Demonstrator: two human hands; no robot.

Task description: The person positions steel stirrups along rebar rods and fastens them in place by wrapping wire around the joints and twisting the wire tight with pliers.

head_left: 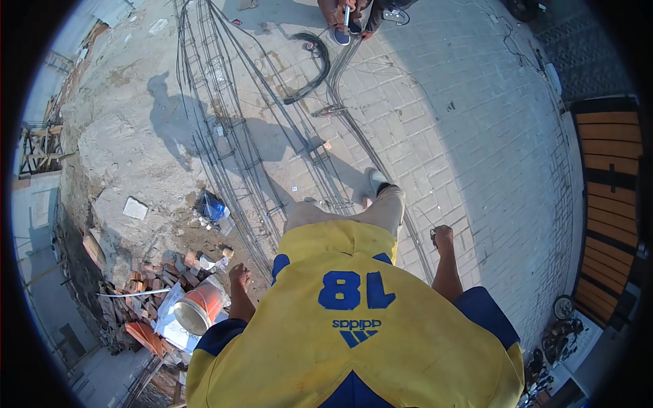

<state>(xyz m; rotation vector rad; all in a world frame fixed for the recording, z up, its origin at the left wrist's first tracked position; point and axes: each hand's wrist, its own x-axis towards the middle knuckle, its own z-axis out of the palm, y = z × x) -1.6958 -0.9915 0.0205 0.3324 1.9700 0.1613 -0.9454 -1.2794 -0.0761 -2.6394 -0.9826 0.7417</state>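
Note:
My left hand (239, 275) hangs low beside my body with its fingers curled; whether anything is inside them is too small to tell. To my right, my right hand (443, 238) is closed around a small dark object (433, 236), whose kind I cannot make out. Neither hand touches the long steel rebar cages (235, 129), which lie on the ground ahead of my feet. Thin loose rebar rods (364, 139) run beside my shoe (377, 178) toward a crouching person (343, 20) at the far end. That person's hand grips a silvery tool (347, 17).
A coil of black cable (325, 64) lies near the crouching person. Broken bricks (139, 285), an orange bucket (202, 307), a blue bag (212, 206) and a sand heap (109, 163) are on the left. Block paving (490, 149) stretches right toward an orange-brown gate (607, 211) and a parked motorcycle (563, 336).

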